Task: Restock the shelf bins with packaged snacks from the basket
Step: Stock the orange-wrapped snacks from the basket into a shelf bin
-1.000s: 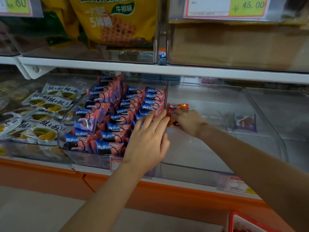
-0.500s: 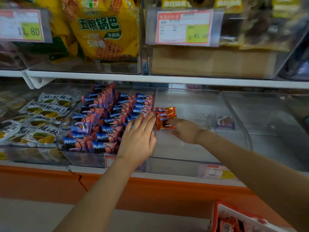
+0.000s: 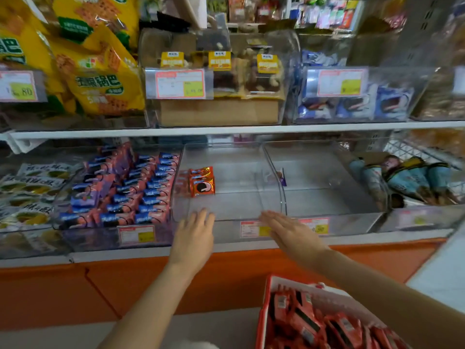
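Now left hand (image 3: 193,238) and right hand (image 3: 289,233) hover flat, empty, at the clear bin (image 3: 226,215). We should row packets (image 3: 314,323) from the basket (image 3: 263,321) against the orange stack (image 3: 202,182), seemingly upright.

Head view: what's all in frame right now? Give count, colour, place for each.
Middle bin: one, clear, lower shelf centre.
Orange packs: small stack, orange, middle bin's left rear.
Basket: one, red, bottom right.
Red packs: many, red, in basket.
Blue-pink packs: many, blue and pink, bin left of middle.
Yellow bags: several, yellow, upper shelf left.
Purple pack: one, purple, by middle bin's right wall.
Left hand: open, at middle bin's front.
Right hand: open, at middle bin's front.
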